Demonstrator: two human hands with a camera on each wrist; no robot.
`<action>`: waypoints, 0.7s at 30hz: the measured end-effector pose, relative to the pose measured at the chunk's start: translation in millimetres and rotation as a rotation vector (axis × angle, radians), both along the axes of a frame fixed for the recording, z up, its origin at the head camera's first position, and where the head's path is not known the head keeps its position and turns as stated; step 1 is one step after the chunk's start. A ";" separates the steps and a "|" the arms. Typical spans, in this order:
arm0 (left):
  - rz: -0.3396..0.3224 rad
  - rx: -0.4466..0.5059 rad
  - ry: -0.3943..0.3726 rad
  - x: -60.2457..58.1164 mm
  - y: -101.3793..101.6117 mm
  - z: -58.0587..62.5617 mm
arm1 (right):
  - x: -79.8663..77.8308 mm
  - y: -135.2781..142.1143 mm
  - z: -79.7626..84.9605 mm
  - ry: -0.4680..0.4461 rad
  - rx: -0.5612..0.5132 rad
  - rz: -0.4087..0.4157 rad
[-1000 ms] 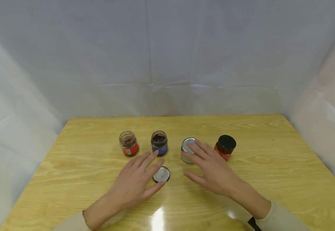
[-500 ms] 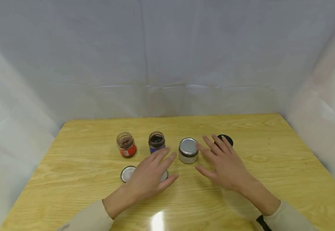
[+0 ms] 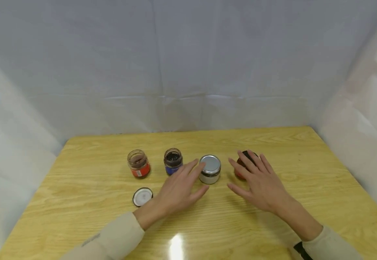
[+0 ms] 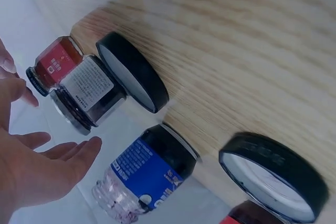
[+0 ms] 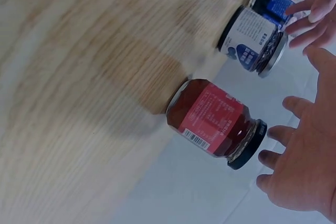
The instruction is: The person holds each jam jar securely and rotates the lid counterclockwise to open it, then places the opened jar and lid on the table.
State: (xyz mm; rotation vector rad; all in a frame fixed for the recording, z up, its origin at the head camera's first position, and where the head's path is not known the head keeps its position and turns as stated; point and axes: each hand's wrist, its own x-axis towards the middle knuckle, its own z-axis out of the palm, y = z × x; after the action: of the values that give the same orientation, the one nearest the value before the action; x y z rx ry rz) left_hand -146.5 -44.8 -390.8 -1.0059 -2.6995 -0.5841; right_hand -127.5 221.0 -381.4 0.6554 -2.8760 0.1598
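My left hand (image 3: 180, 189) hovers with spread fingers at the left of a silver-lidded jar (image 3: 210, 169); whether a fingertip touches it I cannot tell. In the left wrist view this hand (image 4: 47, 174) holds nothing. My right hand (image 3: 261, 186) reaches over a red-labelled jar with a black lid (image 5: 210, 119), partly covering it in the head view. The right wrist view shows a gap between those fingers (image 5: 281, 135) and the lid. Behind the left hand stands an uncapped blue-labelled jar (image 3: 173, 162).
An uncapped red-labelled jar (image 3: 139, 164) stands farthest left. One loose lid (image 3: 142, 197) lies upturned before it. A second loose lid (image 4: 134, 72) shows in the left wrist view, hidden by the left hand from the head. White sheeting (image 3: 188, 72) surrounds the wooden table (image 3: 61, 202).
My right hand has moved right, from over the silver-lidded jar to the black-lidded one. The left hand has shifted right towards the silver-lidded jar, uncovering the left loose lid.
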 end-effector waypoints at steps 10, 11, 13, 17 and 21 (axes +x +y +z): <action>0.019 0.039 -0.034 -15.8 14.8 -6.8 | 2.7 3.9 -2.2 0.012 -0.023 0.000; 0.026 0.037 -0.061 -17.4 15.9 -7.1 | 3.0 4.1 -2.6 0.013 -0.025 0.000; 0.041 0.043 -0.123 -20.9 17.7 -7.7 | 3.0 4.3 -3.7 0.015 -0.031 0.003; 0.057 0.088 -0.231 -29.8 20.9 -9.7 | 3.3 5.2 -4.9 0.017 -0.035 0.007; 0.042 0.147 -0.299 -38.6 25.7 -12.5 | 4.5 7.5 -4.1 0.002 -0.042 -0.002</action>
State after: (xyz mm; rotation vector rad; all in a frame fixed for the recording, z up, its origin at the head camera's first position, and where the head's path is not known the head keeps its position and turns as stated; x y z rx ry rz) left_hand -185.1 -19.1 -403.3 -0.8824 -2.8681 -0.9801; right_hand -122.9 228.5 -385.6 0.6445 -2.8631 0.2184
